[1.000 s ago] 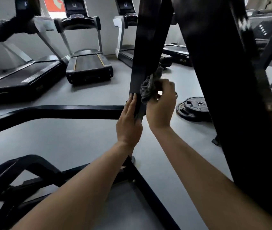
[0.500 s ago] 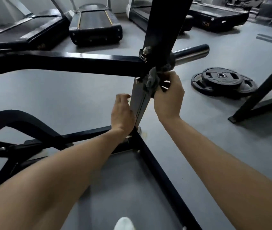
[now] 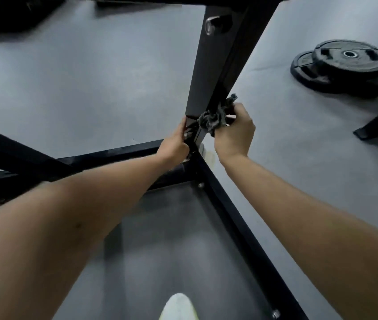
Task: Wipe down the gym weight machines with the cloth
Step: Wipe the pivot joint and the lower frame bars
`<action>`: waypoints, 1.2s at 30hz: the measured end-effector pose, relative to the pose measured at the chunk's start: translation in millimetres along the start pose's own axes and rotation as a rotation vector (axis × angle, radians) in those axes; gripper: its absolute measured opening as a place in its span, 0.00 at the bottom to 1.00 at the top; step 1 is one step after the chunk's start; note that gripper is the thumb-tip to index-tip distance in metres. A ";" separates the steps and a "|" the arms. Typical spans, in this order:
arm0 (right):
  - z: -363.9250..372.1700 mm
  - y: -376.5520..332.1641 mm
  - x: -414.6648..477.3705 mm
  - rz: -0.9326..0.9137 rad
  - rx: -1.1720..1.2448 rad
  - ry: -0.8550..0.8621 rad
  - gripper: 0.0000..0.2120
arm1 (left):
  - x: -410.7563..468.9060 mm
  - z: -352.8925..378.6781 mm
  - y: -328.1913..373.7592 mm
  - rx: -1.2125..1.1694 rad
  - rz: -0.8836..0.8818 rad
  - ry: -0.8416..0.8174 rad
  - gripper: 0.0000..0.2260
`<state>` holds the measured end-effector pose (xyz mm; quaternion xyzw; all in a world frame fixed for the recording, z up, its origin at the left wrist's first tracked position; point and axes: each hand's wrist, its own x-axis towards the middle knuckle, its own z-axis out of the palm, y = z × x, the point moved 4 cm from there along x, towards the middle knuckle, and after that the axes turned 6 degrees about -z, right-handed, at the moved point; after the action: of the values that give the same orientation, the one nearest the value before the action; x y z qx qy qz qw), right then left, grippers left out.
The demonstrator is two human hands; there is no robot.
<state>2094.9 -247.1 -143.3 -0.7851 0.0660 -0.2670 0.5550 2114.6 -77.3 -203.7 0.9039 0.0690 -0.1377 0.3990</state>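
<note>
Gripping bunched grey cloth (image 3: 213, 118) in right hand (image 3: 234, 133), fingers curled tight round it, cloth pressed against lower end of black upright post (image 3: 206, 65) of weight machine frame, just above corner joint with base bars (image 3: 235, 219). Left hand (image 3: 174, 144) wrapped round same post from left side, just beside cloth (fingertips partly hidden behind post edge). Stacked weight plates (image 3: 347, 65) lying on grey floor (image 3: 91, 88), well apart to the right. Pale shoe toe (image 3: 178, 306) at bottom edge.
</note>
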 end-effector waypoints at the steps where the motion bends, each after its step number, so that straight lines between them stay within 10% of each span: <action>1: 7.8 14.1 -3.0 0.036 -0.005 0.000 0.08 | 3.6 11.5 -7.7 -0.009 -0.040 -0.015 0.47; 22: 106.8 156.1 -4.3 0.453 -0.240 -0.233 0.09 | 31.6 69.9 -92.7 0.037 -0.192 -0.162 0.41; 28: 97.9 155.1 -24.7 0.061 -0.394 -0.247 0.08 | 25.7 80.9 -100.1 0.120 -0.245 -0.226 0.40; 36: 127.9 210.2 -68.0 -0.208 -0.750 -0.829 0.19 | 15.7 92.6 -99.4 0.266 -0.242 -0.303 0.34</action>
<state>2140.7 -191.9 -388.3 -0.9700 -0.1447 0.0517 0.1884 2088.3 -78.8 -337.8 0.9028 0.0972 -0.3265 0.2626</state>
